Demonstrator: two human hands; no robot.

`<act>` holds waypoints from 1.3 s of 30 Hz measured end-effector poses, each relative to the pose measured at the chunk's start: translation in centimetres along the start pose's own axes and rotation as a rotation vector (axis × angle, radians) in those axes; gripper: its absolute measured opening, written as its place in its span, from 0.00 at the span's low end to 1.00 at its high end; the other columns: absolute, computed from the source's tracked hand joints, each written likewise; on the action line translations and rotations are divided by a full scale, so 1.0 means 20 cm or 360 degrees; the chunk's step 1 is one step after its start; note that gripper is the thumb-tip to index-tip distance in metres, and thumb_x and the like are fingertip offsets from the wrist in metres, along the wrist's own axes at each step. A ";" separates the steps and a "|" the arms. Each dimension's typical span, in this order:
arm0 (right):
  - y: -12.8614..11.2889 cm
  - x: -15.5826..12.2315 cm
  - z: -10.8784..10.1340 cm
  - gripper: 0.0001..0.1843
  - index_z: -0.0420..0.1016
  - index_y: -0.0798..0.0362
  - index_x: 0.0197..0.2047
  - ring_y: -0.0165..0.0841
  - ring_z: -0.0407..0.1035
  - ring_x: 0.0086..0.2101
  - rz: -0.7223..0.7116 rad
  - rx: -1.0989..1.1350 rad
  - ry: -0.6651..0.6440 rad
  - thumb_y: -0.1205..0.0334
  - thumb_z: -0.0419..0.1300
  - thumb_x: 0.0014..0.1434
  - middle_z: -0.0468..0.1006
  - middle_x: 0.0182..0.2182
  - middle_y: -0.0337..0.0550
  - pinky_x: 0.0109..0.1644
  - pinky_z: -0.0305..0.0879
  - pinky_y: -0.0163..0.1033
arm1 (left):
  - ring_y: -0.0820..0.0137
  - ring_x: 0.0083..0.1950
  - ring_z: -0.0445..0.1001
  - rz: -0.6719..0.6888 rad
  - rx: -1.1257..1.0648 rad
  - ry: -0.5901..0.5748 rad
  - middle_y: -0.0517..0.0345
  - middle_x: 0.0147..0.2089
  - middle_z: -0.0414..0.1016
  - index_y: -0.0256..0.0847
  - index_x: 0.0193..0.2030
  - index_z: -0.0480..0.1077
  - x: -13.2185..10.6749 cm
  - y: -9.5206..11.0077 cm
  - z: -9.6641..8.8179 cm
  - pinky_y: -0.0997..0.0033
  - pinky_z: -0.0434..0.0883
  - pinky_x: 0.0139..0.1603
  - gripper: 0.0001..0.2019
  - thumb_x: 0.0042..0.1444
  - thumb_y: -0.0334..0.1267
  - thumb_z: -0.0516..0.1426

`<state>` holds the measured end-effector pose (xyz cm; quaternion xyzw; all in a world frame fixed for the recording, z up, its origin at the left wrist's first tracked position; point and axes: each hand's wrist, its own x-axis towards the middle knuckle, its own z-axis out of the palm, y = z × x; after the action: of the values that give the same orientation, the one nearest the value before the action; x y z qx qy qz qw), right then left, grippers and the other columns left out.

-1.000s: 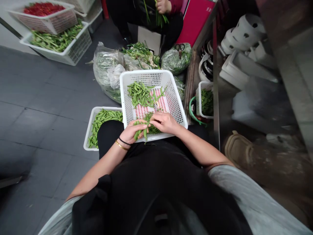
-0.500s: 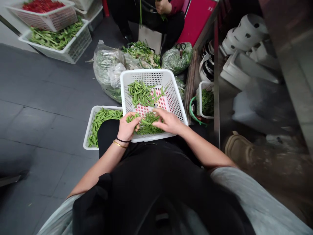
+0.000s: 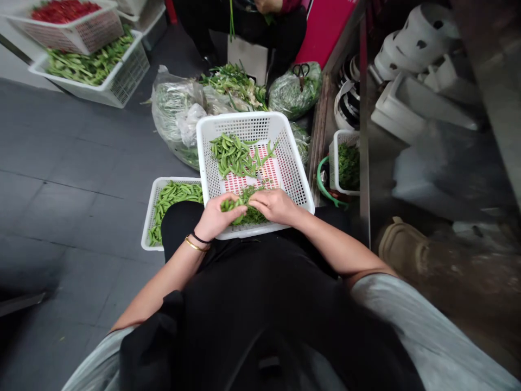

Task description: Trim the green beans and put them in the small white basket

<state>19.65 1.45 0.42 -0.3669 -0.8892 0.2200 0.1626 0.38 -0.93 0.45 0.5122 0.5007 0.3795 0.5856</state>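
Observation:
A white plastic basket [image 3: 299,182] rests across my lap. Inside it, whole green pea pods [image 3: 232,155] are heaped at the far side, and thin green trimmings [image 3: 255,216] lie at the near side. My left hand [image 3: 215,217] is closed around several pea pods [image 3: 228,205], held low over the trimmings. Close against its thumb, my right hand [image 3: 277,207] is closed in a pinch at the end of a pod; its fingertips mostly cover what they grip. On the floor to the left stands a shallower white basket [image 3: 147,220] full of pods, partly behind my knee.
Bagged greens [image 3: 177,111] and loose leafy stalks [image 3: 240,84] lie beyond the basket. Scissors [image 3: 301,73] rest on another bag [image 3: 285,98]. Across from me sits a person [image 3: 285,32]. Stacked vegetable baskets [image 3: 122,87] stand at left, a metal shelf [image 3: 365,163] at right.
My right hand has gone from spread fingers to a pinch and moved in close to my left hand. The left hand still holds pea pods. The view has shifted slightly.

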 end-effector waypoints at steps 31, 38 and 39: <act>-0.01 0.03 0.01 0.10 0.73 0.56 0.37 0.26 0.65 0.27 0.0223 0.0578 -0.0095 0.58 0.60 0.57 0.74 0.27 0.38 0.33 0.58 0.31 | 0.76 0.18 0.68 -0.0422 -0.0651 -0.0221 0.59 0.18 0.70 0.33 0.26 0.69 0.02 -0.10 -0.02 0.78 0.65 0.19 0.14 0.37 0.37 0.68; -0.10 0.01 -0.07 0.12 0.72 0.55 0.27 0.27 0.63 0.28 -0.0273 0.0125 0.0084 0.63 0.52 0.60 0.72 0.25 0.39 0.32 0.55 0.32 | 0.76 0.16 0.66 -0.0518 -0.0756 -0.0605 0.58 0.16 0.69 0.31 0.26 0.71 -0.07 -0.07 0.00 0.79 0.62 0.16 0.10 0.39 0.35 0.66; -0.12 0.00 -0.06 0.13 0.71 0.55 0.26 0.27 0.62 0.27 -0.0275 -0.0016 0.0110 0.63 0.52 0.60 0.71 0.24 0.39 0.30 0.52 0.32 | 0.76 0.15 0.65 -0.0560 -0.0801 -0.0626 0.59 0.15 0.68 0.32 0.25 0.70 -0.07 -0.08 0.02 0.79 0.60 0.15 0.10 0.40 0.35 0.66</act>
<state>18.89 0.32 2.69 -0.2969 -0.9125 0.1877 0.2097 0.30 -2.61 -0.82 0.3212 0.3498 0.2785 0.8348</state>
